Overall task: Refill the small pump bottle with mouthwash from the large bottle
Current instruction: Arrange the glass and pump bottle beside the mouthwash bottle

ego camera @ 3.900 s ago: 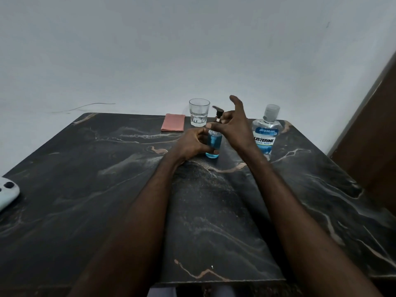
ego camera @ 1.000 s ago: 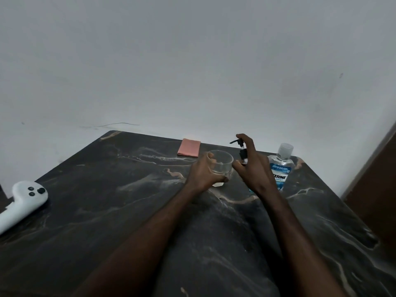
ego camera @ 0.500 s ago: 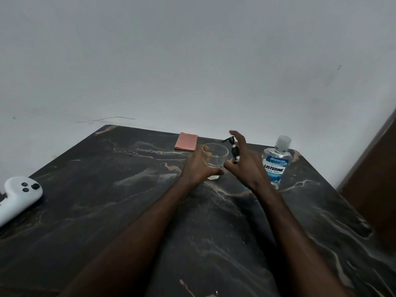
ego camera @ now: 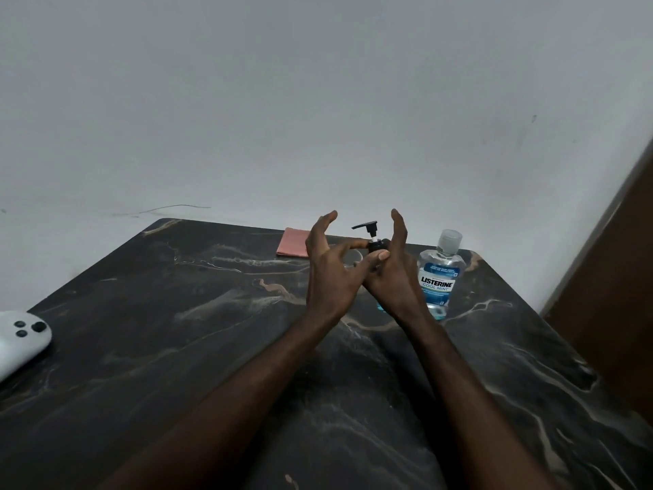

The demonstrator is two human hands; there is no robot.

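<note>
The small pump bottle (ego camera: pixel 375 244) stands near the table's far edge; only its black pump head, collar and a sliver of blue base show. My right hand (ego camera: pixel 397 281) wraps the bottle's body from the right, index finger raised. My left hand (ego camera: pixel 328 270) pinches the black collar under the pump with thumb and fingertips, the other fingers spread upward. The large Listerine bottle (ego camera: pixel 438 277) stands capped and upright just right of my right hand, with clear-blue liquid low inside.
A clear glass (ego camera: pixel 354 258) sits on the dark marble table (ego camera: pixel 176 330), mostly hidden behind my left hand. A pink folded cloth (ego camera: pixel 292 242) lies at the far edge. A white controller (ego camera: pixel 21 341) rests at the left edge. A brown door (ego camera: pixel 622 277) is at right.
My left hand let go of the glass, which now stands on the table, and moved right onto the pump collar. My right hand closed around the small bottle.
</note>
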